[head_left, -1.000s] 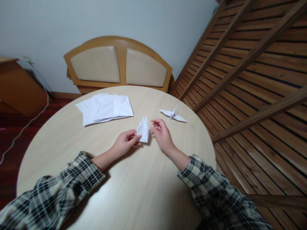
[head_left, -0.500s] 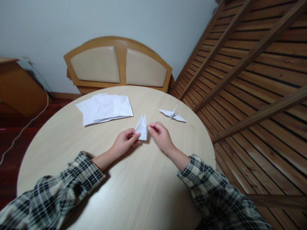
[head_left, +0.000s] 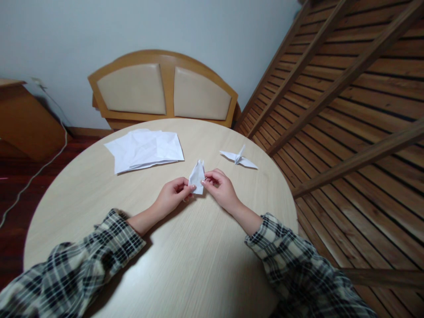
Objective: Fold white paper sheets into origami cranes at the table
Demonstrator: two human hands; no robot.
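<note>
A small, partly folded white paper piece [head_left: 197,176] stands upright just above the round wooden table [head_left: 185,256]. My left hand [head_left: 172,197] pinches its lower left edge. My right hand [head_left: 221,188] pinches its right side with thumb and forefinger. Both hands are closed on the paper. A finished white paper crane [head_left: 239,158] sits on the table to the right, a little beyond my right hand. Both forearms, in plaid sleeves, rest on the tabletop.
A loose stack of white paper sheets [head_left: 144,150] lies at the far left of the table. A wooden chair with padded back [head_left: 162,90] stands behind the table. Slatted wood panels [head_left: 357,101] run along the right. A cable [head_left: 36,170] trails on the floor at left.
My right hand, apart from the paper one second ago, has closed in and taken hold of its right side. The paper has tilted slightly and its top now looks more folded in.
</note>
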